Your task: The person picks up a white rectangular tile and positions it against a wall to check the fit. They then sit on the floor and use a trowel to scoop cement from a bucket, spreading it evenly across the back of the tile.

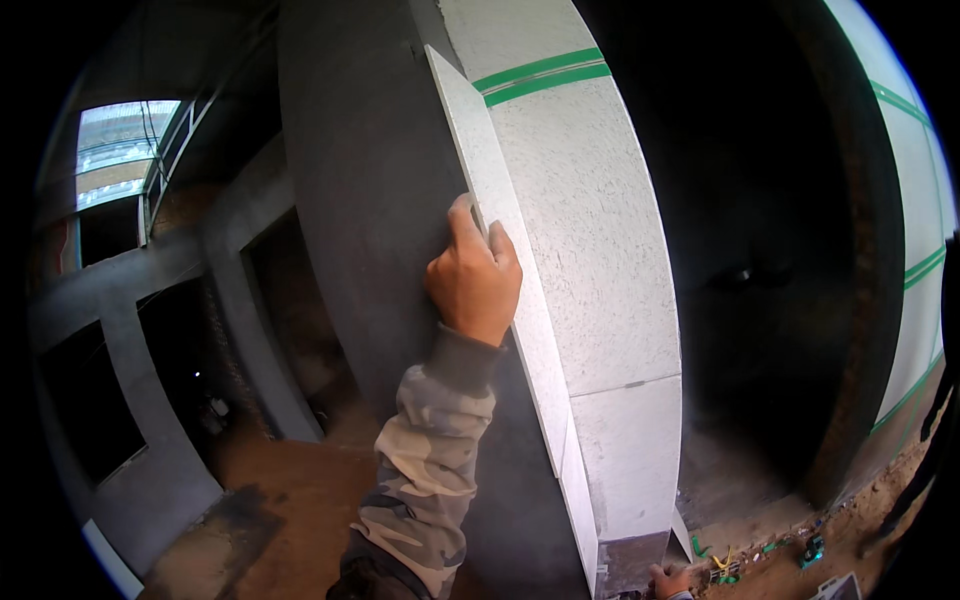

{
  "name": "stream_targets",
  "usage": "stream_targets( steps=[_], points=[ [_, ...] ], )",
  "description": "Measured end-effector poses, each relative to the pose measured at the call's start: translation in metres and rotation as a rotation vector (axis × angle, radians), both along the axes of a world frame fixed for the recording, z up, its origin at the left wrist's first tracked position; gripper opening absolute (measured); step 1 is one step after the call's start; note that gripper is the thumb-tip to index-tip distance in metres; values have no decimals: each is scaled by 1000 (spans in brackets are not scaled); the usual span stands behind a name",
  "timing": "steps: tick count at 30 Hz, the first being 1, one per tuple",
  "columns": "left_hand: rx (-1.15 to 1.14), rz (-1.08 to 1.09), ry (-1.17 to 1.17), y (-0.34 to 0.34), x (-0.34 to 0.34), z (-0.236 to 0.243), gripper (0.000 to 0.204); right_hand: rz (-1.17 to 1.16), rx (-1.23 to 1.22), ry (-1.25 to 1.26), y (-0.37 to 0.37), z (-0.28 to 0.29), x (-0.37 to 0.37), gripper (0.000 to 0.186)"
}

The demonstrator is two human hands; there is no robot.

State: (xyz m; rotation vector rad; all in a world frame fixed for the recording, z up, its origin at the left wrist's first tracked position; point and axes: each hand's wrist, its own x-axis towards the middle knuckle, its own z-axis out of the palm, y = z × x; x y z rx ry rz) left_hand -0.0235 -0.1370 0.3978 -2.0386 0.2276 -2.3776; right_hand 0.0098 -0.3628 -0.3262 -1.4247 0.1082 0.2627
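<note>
My left hand (475, 278), in a camouflage sleeve with a dark cuff, grips the left edge of a long, narrow, pale strip of tile or board (536, 360). Its thumb and fingers close on the edge at about mid-height. The strip runs nearly upright along the corner of a pillar, tilted, its upper end pointed. Beside it, the pillar's front is faced with speckled white tile panels (590, 240) crossed by green tape (545, 78). Low at the pillar's foot is a smaller hand (670, 580) with a pale cuff, seemingly another person's. My right hand does not show.
A dark grey wall (370, 170) stands left of the strip, with doorways and a brown dirt floor (290, 490) beyond. At lower right, small yellow and green tools (724, 570) and a teal device (812, 550) lie on rubble. Another tiled pillar (912, 300) rises far right.
</note>
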Motion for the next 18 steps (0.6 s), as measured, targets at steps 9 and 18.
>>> stream_targets(
  steps=[9,18],
  points=[
    [-5,35,36,-2,0,0,35,-10,-116,15,-17,72,-12,22],
    [-9,67,-10,-6,3,1,30,-284,-724,-1485,-51,149,-44,13]
  ],
)
